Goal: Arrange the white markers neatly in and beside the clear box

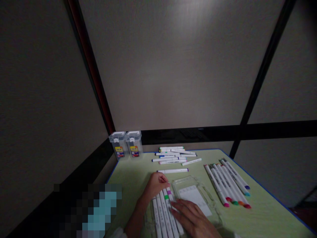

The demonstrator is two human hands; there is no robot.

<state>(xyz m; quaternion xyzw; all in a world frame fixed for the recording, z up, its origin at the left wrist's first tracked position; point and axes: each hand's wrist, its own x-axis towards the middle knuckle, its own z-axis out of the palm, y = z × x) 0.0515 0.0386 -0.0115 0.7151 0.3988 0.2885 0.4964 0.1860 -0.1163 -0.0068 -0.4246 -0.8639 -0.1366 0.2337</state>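
A row of white markers (162, 215) lies side by side in one half of an open clear plastic case (184, 181). One has a green band, and the marker at the right of the row (169, 192) has a purple band. My left hand (156, 184) is closed at the far end of this purple-banded marker, thumb and fingertips together on its tip. Lower down the same row, my right hand (194, 218) lies with fingers stretched and fingertips touching the markers' right side. Under that hand, the case's other half holds a white paper insert (195, 198), partly covered.
Two clear lidded boxes (119, 147) with yellow labels stand at the back left corner. Several loose markers (173, 154) lie at the back, a single marker (173, 171) nearer. More markers (228, 183) with coloured caps lie at right. Walls (173, 82) enclose the green table (267, 211).
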